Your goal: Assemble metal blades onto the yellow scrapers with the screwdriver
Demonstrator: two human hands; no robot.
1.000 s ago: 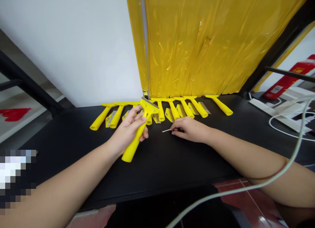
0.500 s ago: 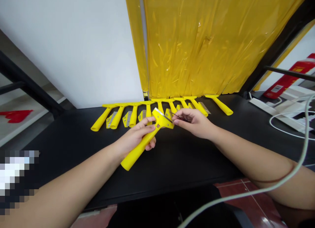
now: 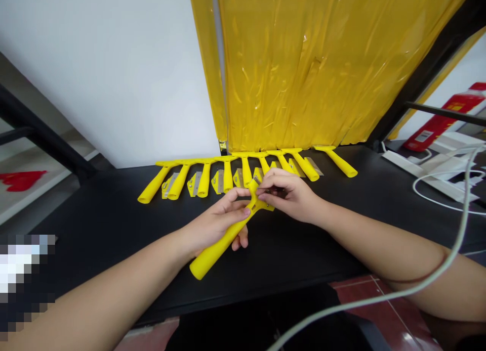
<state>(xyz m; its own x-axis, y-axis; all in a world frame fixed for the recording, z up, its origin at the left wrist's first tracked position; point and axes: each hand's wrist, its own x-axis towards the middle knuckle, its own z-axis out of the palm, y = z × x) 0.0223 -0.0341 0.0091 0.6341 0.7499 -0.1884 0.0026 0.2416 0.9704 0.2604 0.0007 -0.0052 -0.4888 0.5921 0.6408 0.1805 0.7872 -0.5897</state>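
Note:
My left hand (image 3: pixel 228 222) is wrapped round the yellow handle of a scraper (image 3: pixel 220 247), which slants up and to the right, its wide head uppermost. Against that head, my right hand (image 3: pixel 286 194) has its thumb and fingers pinched together and hides much of the blade edge. A thin dark tool (image 3: pixel 280 191) shows partly between the right fingers; its exact kind is hidden. Behind both hands lies a row of yellow scraper handles (image 3: pixel 180 181), with several yellow blade holders (image 3: pixel 195 184) carrying metal blades among them.
The black tabletop (image 3: pixel 125 229) ends at a white panel (image 3: pixel 114 78) and a yellow plastic curtain (image 3: pixel 304 73). At the right are a red bottle (image 3: pixel 442 118), white trays and a looped cable (image 3: pixel 413 181). Another pale cable (image 3: pixel 379 303) crosses in front of my right forearm.
The scraper has turned slightly and come down a little in my left hand. My right fingers have moved left onto its head, and the thin tool is now more hidden.

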